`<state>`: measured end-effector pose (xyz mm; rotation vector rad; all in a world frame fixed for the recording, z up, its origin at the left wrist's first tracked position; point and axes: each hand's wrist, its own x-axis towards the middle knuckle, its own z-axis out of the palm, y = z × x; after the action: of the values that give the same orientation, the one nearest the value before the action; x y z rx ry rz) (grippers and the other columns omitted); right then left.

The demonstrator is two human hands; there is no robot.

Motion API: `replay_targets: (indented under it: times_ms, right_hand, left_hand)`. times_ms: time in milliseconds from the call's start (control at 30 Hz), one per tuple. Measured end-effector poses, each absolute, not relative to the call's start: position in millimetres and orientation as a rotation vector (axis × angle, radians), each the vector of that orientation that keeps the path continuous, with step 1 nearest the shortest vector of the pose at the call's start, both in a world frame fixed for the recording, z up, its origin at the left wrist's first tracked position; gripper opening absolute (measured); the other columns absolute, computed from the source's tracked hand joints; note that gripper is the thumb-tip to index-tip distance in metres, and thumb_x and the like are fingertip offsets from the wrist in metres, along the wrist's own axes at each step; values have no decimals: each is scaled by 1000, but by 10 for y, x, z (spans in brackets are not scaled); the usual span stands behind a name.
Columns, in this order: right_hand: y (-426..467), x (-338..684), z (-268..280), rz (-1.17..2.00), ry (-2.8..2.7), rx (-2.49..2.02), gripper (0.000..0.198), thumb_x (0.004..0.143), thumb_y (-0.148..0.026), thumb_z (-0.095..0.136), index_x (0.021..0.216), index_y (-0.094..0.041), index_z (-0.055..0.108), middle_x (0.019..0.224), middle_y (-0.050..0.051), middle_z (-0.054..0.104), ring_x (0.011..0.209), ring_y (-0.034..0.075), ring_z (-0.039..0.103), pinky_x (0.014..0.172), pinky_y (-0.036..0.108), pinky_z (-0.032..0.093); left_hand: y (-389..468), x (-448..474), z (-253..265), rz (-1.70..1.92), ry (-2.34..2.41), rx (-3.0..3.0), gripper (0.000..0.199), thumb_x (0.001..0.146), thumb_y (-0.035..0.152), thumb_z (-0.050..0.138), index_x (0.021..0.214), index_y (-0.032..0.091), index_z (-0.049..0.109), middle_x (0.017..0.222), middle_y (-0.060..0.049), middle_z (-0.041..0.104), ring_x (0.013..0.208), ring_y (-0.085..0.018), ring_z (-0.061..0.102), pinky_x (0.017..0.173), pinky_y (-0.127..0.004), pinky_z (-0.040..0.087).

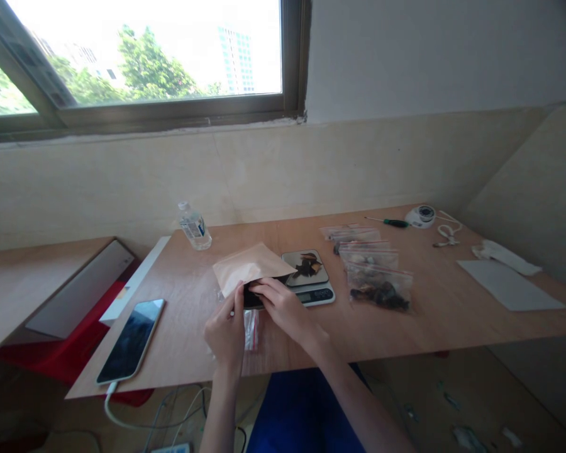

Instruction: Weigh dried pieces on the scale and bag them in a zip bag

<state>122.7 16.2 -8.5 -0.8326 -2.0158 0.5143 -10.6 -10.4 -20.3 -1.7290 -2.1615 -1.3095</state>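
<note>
A tan paper bag lies tilted over the table, its dark opening facing me. My left hand pinches the near edge of that opening between thumb and fingers. At the mouth of the same bag, my right hand has its fingers curled inward; the fingertips and anything in them are hidden. Just beyond my right hand stands a kitchen scale with dark dried pieces on its plate. Clear zip bags with a red seal line lie under my hands.
Several filled zip bags lie right of the scale. A phone on a cable and a water bottle are at left. A screwdriver, a white dome camera and a white sheet lie at right.
</note>
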Motion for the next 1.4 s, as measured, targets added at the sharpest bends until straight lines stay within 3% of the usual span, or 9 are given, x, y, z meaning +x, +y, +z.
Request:
replay_targets:
  times_ms: [367,633,967,1400]
  right_hand:
    - [85,1406,-53,505,-1834,-763,29,88,-12,46,109,-25,61,119,4,59,112,14,54,99,32,43]
    - [234,1830,-213,498,-1353,-945,21,83,-22,55,103,-20,62,117,11,59,111,20,55,93,37,47]
    - [608,2114,-815,401,-1770,-1133,24,84,-14,46,96,-18,66,109,11,65,104,19,60,91,38,47]
    - [699,2198,-674,398,-1729,-1142,19,84,-18,51,88,-18,69,103,10,68,98,20,63,89,36,48]
  left_hand:
    - [2,-81,-141,-1301,-2190,-1679,33,87,40,45,98,23,71,72,-7,72,59,-14,62,48,-21,29]
    - [82,-200,-88,-1282,-2242,-1548,39,86,48,44,85,22,74,56,-3,65,52,-14,57,48,-21,26]
    - [38,-171,-124,-1282,-2247,-1563,35,86,45,45,92,23,72,67,-6,70,60,-16,61,51,-21,29]
    - [26,-197,-131,-1279,-2255,-1579,35,86,44,46,93,22,72,63,-5,69,59,-16,62,51,-21,29]
